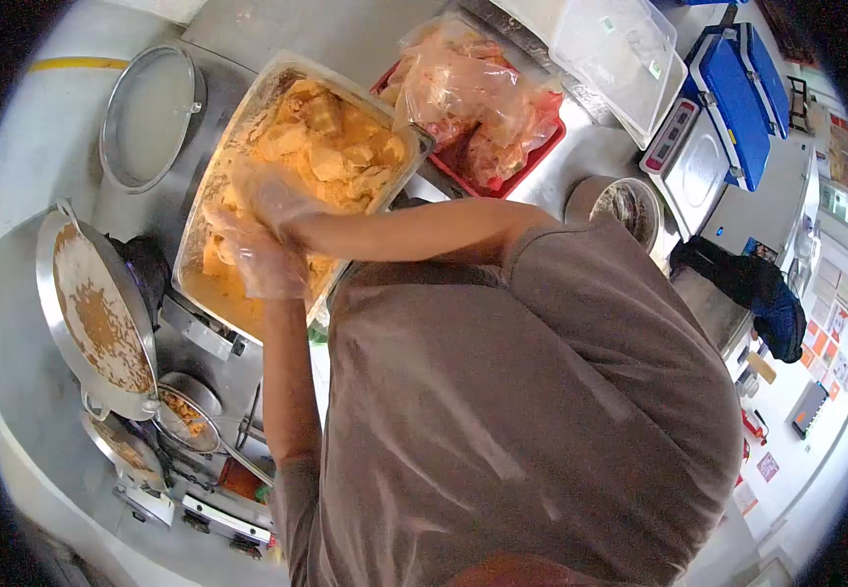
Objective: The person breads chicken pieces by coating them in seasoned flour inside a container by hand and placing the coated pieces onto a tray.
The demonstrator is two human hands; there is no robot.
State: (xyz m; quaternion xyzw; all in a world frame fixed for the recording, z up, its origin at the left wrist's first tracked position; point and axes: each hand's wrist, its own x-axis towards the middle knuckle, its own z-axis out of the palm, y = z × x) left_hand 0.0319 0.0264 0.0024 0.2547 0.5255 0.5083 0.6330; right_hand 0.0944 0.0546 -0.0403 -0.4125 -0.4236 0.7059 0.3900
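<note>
A rectangular clear plastic tub (211, 174) holds orange, flour-coated pieces (321, 147) that look like breaded meat. Both my hands are inside it, in clear plastic gloves. My left hand (260, 259) is low in the tub among the coating, its fingers curled; what lies in them is hidden. Just above and against it is my right hand (272, 196), smeared by motion, so its fingers cannot be made out. Beside the tub, a red tray (512, 184) carries raw meat in a clear plastic bag (458, 83).
A wok (101, 303) with brownish foam and a strainer (189, 416) with orange bits are by the stove. A round metal-rimmed vessel (150, 117) stands beyond the tub. Rightward are a metal pot (620, 210), a scale (688, 166), plastic containers (610, 59) and blue cooler boxes (732, 103).
</note>
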